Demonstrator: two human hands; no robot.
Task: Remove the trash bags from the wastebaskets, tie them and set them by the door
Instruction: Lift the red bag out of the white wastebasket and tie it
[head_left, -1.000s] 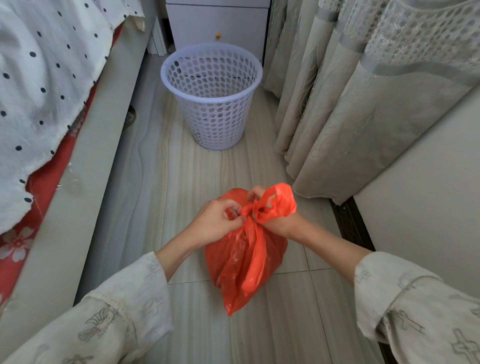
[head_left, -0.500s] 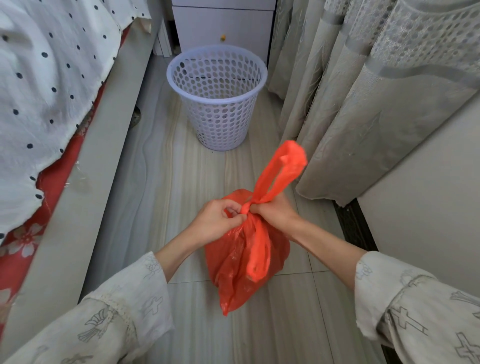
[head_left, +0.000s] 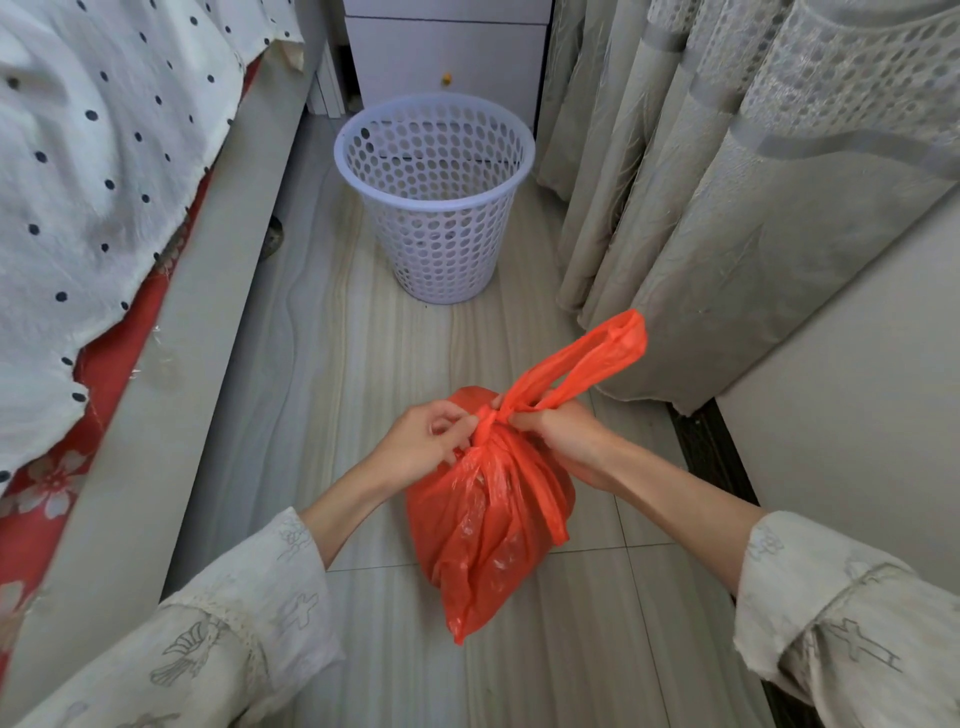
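A filled red plastic trash bag (head_left: 488, 519) hangs above the tiled floor in the middle of the view. My left hand (head_left: 426, 441) pinches the gathered neck on its left side. On the other side of the knot, my right hand (head_left: 563, 434) grips the base of a handle loop, which sticks up and to the right. A second red strip hangs down the bag's right side. Further back on the floor stands a white perforated wastebasket (head_left: 435, 208), with no bag inside it.
A bed (head_left: 171, 322) with a dotted white cover and red floral sheet runs along the left. Grey curtains (head_left: 727, 182) hang on the right, a wall panel beside them. A white cabinet (head_left: 447, 57) stands behind the wastebasket.
The handle loop, crumpled by my right hand a second ago, has been pulled out up and to the right. The knot has tightened between my hands, which stay at the bag's neck.
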